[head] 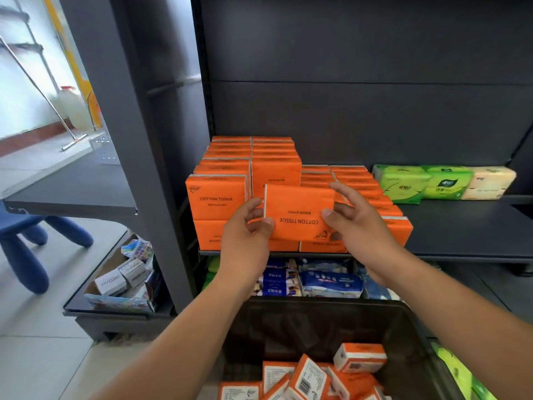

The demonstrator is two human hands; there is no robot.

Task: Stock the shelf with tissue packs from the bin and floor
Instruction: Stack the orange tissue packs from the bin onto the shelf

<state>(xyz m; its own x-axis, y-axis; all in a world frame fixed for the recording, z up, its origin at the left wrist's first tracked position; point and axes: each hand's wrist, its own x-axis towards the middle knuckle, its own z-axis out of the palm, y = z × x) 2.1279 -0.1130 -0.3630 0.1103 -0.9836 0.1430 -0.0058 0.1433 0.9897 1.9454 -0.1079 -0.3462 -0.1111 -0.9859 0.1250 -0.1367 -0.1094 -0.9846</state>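
An orange tissue pack (298, 210), its "COTTON TISSUE" print upside down, is held upright in front of the stocked orange packs (227, 174) on the dark shelf (467, 226). My left hand (248, 226) grips its left edge with thumb on the front. My right hand (357, 217) grips its right edge. Below, a black bin (415, 336) holds several more orange packs (311, 379), lying loosely.
Green and cream tissue packs (444, 183) sit at the shelf's back right, with bare shelf in front of them. Blue packs (326, 280) fill the lower shelf. Left stands a low rack with small boxes (121, 280), a blue stool (31, 241) and tiled floor.
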